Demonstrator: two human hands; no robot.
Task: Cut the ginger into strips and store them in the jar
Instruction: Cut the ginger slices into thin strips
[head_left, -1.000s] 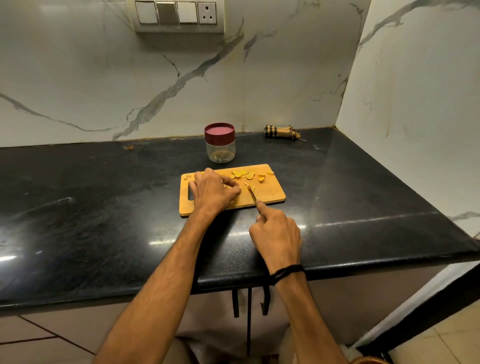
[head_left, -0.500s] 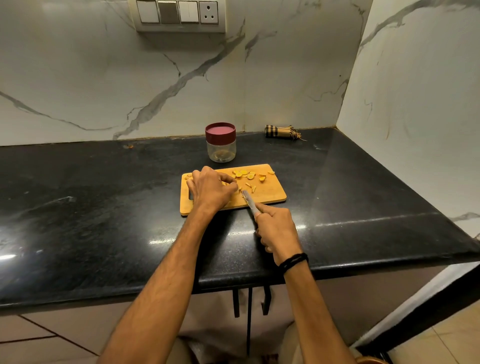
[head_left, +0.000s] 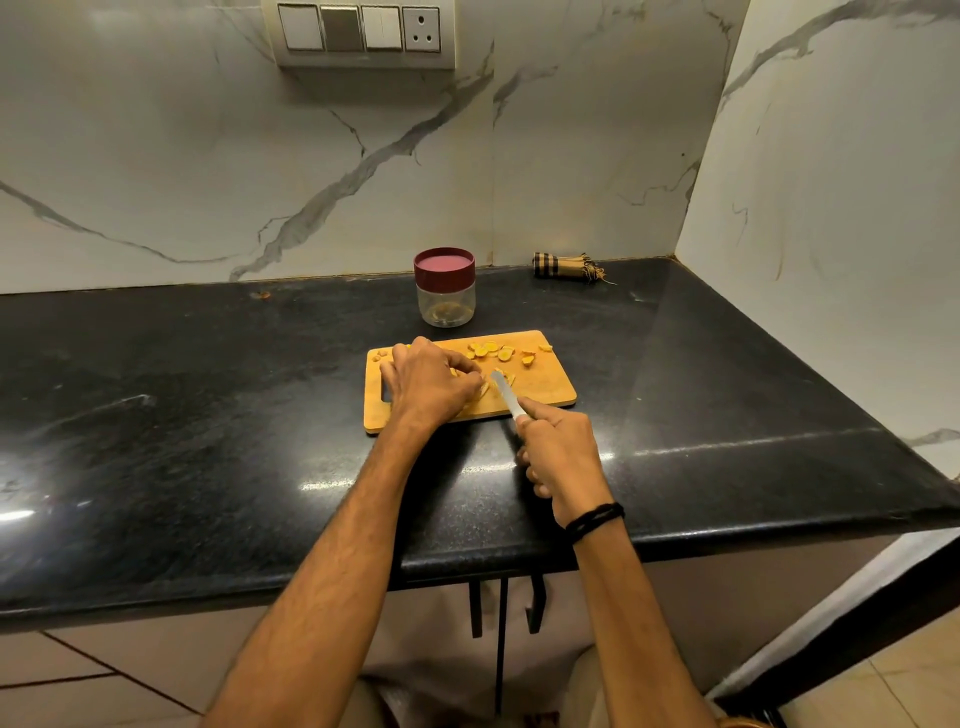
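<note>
On the left half of the cutting board (head_left: 548, 387), the left hand (head_left: 428, 379) curls its grip over the ginger piece (head_left: 482, 391), pinning it down. Just right of those fingertips the knife (head_left: 506, 397) slants back toward the board's near edge, with the ginger on the blade's left. Off that edge, the right hand (head_left: 558, 452) keeps its grip wrapped round the handle. Behind the board the jar (head_left: 445, 304) stands lidded.

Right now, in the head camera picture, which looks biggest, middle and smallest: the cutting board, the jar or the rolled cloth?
1. cutting board
2. jar
3. rolled cloth, though it lies farther back, which may shrink it.
</note>
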